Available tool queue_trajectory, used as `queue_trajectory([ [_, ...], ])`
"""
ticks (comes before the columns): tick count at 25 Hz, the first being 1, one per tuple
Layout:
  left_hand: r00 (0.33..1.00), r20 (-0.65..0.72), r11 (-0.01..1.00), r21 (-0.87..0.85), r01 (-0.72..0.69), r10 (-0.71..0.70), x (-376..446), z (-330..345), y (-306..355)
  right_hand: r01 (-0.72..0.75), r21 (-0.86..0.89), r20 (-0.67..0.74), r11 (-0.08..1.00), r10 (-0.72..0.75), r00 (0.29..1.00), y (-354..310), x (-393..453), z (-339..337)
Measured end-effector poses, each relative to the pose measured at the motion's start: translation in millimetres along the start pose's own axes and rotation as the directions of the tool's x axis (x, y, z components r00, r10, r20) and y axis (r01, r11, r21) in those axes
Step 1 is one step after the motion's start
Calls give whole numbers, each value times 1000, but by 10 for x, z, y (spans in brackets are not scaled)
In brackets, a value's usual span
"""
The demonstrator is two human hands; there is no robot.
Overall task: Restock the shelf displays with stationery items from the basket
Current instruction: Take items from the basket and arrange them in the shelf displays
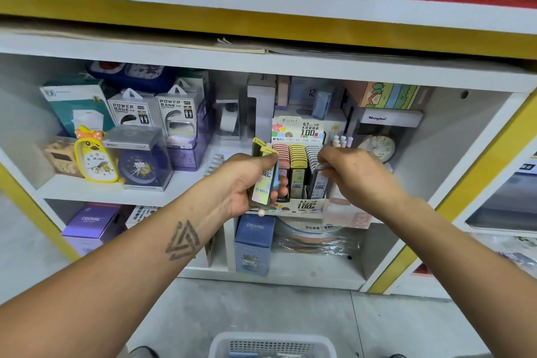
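Head view, restocking step: left hand [247, 183] grips a small stack of lead-refill cases [263, 180] just left of the display box [299, 171] on the middle shelf [186, 183]. Right hand [348, 174] pinches one grey case [319, 180], seating it in the right-hand row. Next move, likely: press it level, then draw another from the stack. Basket [273, 344] sits near, on the floor.

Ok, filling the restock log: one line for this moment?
left hand: holds lead refill packs | right hand: slots grey pack into display box

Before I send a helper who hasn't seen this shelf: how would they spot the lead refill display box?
On the middle shelf, look right of centre, in front of the Henghui box. The display box sits at the front edge, the only one with pink, yellow and grey rows of slim cases.
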State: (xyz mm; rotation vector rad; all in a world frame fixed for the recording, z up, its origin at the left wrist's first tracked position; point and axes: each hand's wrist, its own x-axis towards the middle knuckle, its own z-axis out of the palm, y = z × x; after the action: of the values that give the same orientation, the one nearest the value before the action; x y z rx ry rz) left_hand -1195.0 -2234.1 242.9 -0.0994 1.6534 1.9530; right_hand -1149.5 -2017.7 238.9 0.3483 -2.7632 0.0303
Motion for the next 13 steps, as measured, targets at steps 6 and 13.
queue_trajectory([
  [6,997,58,999,9,51,-51,-29,3,-12,0,-120,54,993,7,999,-49,59,29],
  [13,991,104,997,1,80,-80,-57,-21,0,-52,-179,45,982,61,997,-71,36,44],
])
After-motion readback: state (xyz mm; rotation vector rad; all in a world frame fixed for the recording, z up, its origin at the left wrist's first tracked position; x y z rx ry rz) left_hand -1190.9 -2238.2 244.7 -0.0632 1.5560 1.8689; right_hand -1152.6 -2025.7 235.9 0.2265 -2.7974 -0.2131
